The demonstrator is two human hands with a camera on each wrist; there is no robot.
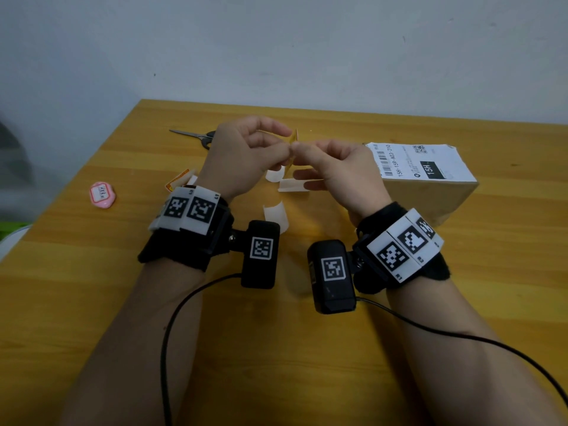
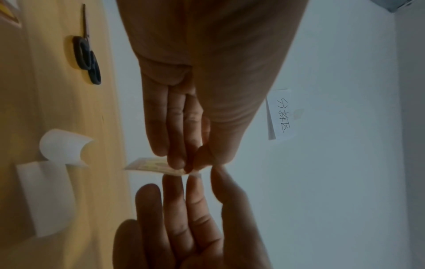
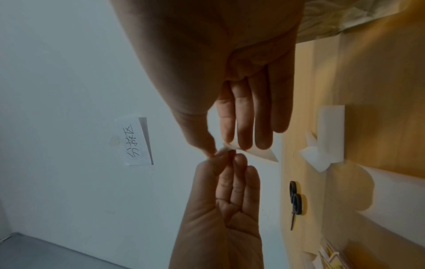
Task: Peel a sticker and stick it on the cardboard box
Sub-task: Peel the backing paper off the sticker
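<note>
Both hands are up over the yellow wooden table (image 1: 92,302), fingertips meeting on one small yellowish paper sticker on its backing (image 1: 294,139). Left hand (image 1: 246,155) pinches one side of it w/ thumb and fingertips; right hand (image 1: 335,173) pinches the near corner w/ thumb and index, other fingers fairly straight. Sticker stands on edge between the two hands, long axis running away from the person, so the peel looks like a pull-apart left vs right; can't tell if the layers have split yet. Brown cardboard box with a white shipping label (image 1: 430,179) sits on the table just right of the right hand, so that hand is the nearer one for sticking. Counts: 1 box, 1 sticker in hand, approx. 3 curled white backing scraps (image 1: 275,212) on the table, 1 pair of black-handled scissors (image 1: 196,135) behind the left hand, 1 pink oval tag (image 1: 102,194) far left, 1 more orange-edged sticker sheet (image 1: 176,181) by the left wrist.
</note>
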